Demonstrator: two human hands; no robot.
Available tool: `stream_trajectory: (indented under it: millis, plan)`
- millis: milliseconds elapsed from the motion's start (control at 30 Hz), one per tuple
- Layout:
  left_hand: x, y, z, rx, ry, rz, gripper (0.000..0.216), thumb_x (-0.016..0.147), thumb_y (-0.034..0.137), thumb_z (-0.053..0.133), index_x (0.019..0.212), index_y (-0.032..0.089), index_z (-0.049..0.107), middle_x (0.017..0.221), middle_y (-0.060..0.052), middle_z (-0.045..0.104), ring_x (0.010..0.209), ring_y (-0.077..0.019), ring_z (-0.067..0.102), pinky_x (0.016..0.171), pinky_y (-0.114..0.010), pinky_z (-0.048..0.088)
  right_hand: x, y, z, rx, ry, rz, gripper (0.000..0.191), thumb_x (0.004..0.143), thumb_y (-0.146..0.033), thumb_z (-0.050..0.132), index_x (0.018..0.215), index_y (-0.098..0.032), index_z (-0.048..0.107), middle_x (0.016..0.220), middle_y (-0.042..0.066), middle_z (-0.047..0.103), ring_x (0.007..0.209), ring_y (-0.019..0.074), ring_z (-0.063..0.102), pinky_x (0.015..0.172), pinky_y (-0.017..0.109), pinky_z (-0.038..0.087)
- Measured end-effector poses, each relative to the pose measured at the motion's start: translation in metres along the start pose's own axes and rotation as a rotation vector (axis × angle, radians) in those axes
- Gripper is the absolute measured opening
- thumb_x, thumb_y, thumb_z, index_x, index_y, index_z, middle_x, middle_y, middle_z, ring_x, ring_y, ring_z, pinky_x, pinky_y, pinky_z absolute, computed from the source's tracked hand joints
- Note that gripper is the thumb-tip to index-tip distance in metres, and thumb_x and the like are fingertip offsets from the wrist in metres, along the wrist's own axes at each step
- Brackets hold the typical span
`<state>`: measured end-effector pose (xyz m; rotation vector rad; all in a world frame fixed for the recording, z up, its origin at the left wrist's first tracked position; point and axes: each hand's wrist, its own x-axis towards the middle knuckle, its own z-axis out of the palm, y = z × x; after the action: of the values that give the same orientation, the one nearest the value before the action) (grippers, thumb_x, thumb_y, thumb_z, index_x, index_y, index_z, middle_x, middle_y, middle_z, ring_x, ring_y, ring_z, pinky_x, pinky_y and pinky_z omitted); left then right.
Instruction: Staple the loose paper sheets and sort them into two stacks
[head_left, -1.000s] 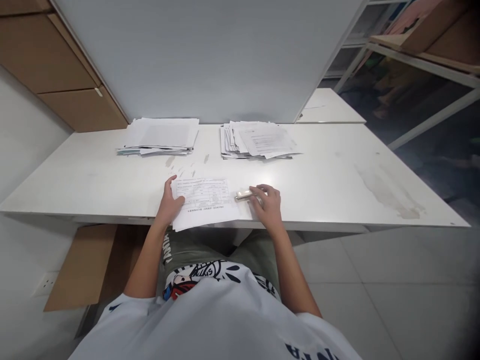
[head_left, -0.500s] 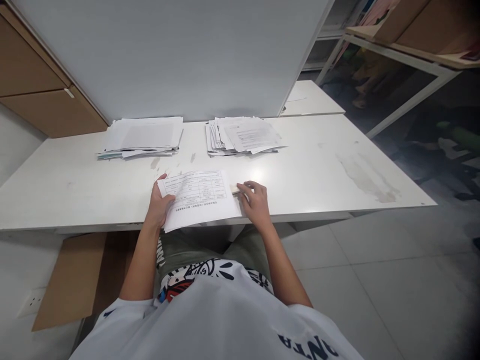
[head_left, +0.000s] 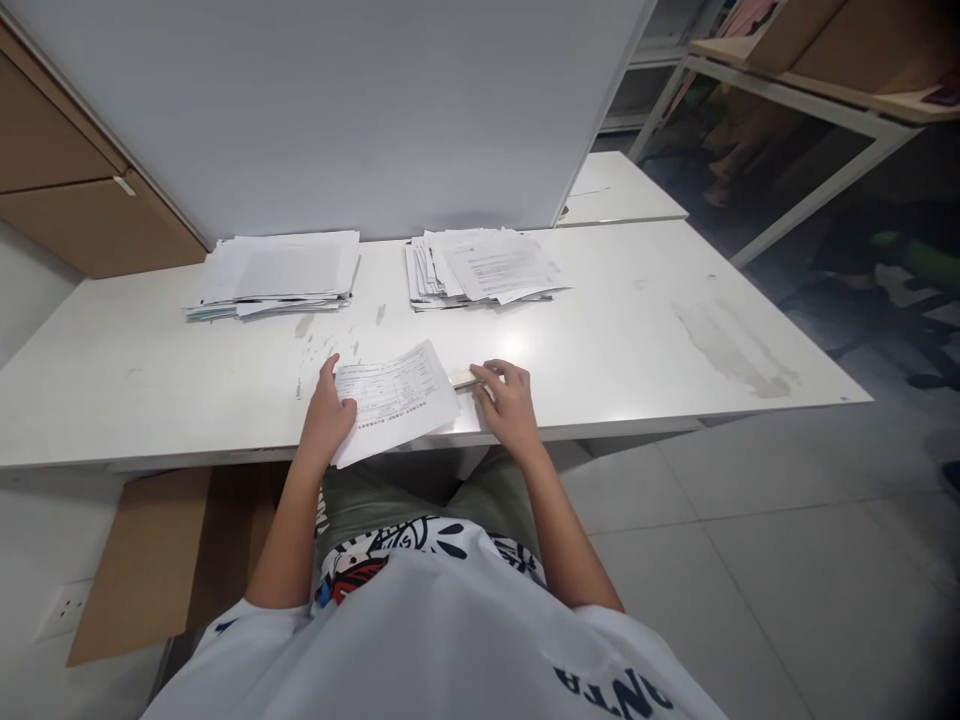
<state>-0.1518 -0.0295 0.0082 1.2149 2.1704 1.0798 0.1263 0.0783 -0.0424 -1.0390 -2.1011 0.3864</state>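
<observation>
My left hand (head_left: 328, 415) grips printed sheets of paper (head_left: 397, 398) by their left edge, thumb on top. A table and lines of text show on the top sheet, which is tilted over the desk's front edge. My right hand (head_left: 509, 400) is closed around one end of a slim cream-coloured object (head_left: 464, 379), perhaps a stapler; fingers cover most of it. Its free end points left, close to the sheets' right edge; whether they touch I cannot tell.
On the white desk (head_left: 622, 350), a left paper stack (head_left: 281, 275) and a right paper stack (head_left: 499, 268) lie by the grey partition (head_left: 360, 110). Cardboard boxes (head_left: 67, 220) stand at the left. An opened carton (head_left: 142, 560) sits below the desk.
The papers have shifted slightly left and turned, with their right edge drawn away from my right hand. More of the slim object shows now. My right hand has barely moved.
</observation>
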Motion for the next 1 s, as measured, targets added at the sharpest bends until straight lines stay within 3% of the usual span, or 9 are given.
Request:
stream_trajectory:
  millis: [233, 600, 833, 933, 1000]
  plan:
    - [-0.005, -0.002, -0.001, 0.044, 0.005, 0.065, 0.082, 0.071, 0.010, 0.058, 0.148, 0.030, 0.037, 0.144, -0.009, 0.048, 0.129, -0.0380, 0.048, 0.103, -0.049, 0.044, 0.000, -0.001, -0.001, 0.007, -0.008, 0.003, 0.038, 0.094, -0.023, 0.044, 0.127, -0.024, 0.063, 0.124, 0.012, 0.055, 0.114, 0.0291, 0.046, 0.102, 0.049, 0.043]
    - [-0.018, 0.016, -0.009, 0.244, -0.046, -0.016, 0.075, 0.077, 0.013, 0.050, 0.148, 0.027, 0.034, 0.144, -0.009, 0.049, 0.127, -0.0327, 0.052, 0.103, -0.045, 0.047, -0.002, 0.004, 0.002, 0.000, 0.020, -0.030, 0.038, 0.093, -0.022, 0.047, 0.127, -0.024, 0.062, 0.123, 0.012, 0.055, 0.112, 0.0279, 0.046, 0.101, 0.048, 0.043]
    - [-0.019, 0.029, 0.008, 0.190, -0.105, -0.019, 0.071, 0.082, 0.015, 0.048, 0.150, 0.027, 0.030, 0.144, -0.009, 0.050, 0.127, -0.0311, 0.053, 0.104, -0.046, 0.048, -0.001, 0.003, 0.003, -0.006, 0.026, -0.031, 0.036, 0.093, -0.022, 0.048, 0.126, -0.024, 0.062, 0.123, 0.012, 0.055, 0.112, 0.0281, 0.046, 0.099, 0.048, 0.045]
    - [-0.019, 0.026, 0.017, 0.141, -0.095, 0.017, 0.073, 0.083, 0.016, 0.050, 0.152, 0.027, 0.028, 0.149, -0.008, 0.045, 0.134, -0.0304, 0.046, 0.112, -0.046, 0.042, -0.002, 0.001, 0.002, -0.012, 0.025, -0.030, 0.037, 0.093, -0.022, 0.047, 0.127, -0.025, 0.062, 0.124, 0.012, 0.055, 0.113, 0.0286, 0.046, 0.100, 0.050, 0.045]
    - [-0.021, 0.021, 0.016, 0.091, -0.044, 0.046, 0.078, 0.084, 0.019, 0.055, 0.154, 0.028, 0.021, 0.157, -0.007, 0.033, 0.143, -0.0302, 0.034, 0.118, -0.046, 0.034, -0.003, 0.000, 0.001, -0.010, 0.022, -0.036, 0.038, 0.093, -0.021, 0.046, 0.127, -0.026, 0.062, 0.124, 0.012, 0.056, 0.113, 0.0290, 0.046, 0.100, 0.051, 0.044]
